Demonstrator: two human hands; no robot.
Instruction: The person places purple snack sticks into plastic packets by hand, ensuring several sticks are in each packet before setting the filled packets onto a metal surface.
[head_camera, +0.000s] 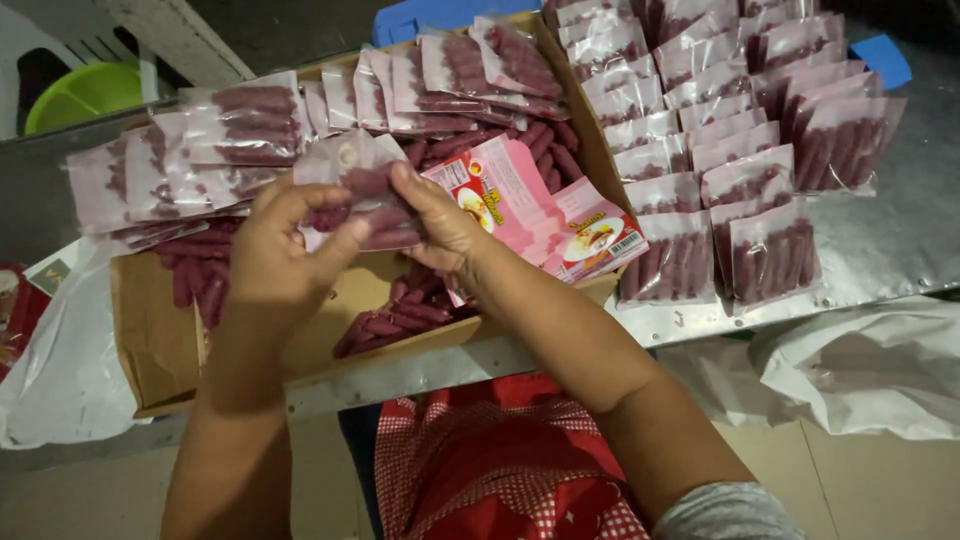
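Basically, metal surface (900, 240) is running across the frame, with its far and right parts cut off by the frame edge. Cardboard box (150, 340) is sitting on it at the near edge, holding loose dark red sausages (395, 320); most of them are hidden under the hands and packs. Rows of filled clear packs (720, 150) are lying overlapped on the surface right of the box, the top rows cut off. More filled packs (220, 140) are fanning across the box's far side. White plastic bags (870, 370) are hanging below the surface at right and left. Pink printed labels (560, 215) are lying in the box just beside the right hand; print too small to read. Green bowl (85, 92) is sitting top left, partly hidden behind a rail. Left hand (275, 260) and right hand (445, 230) are both gripping one clear sausage pack (365, 195) above the box, fingers (345, 240) clenched on its edges. Pack contents are hard to make out, blurred and partly covered. Red checked cloth (500, 470) is showing below.
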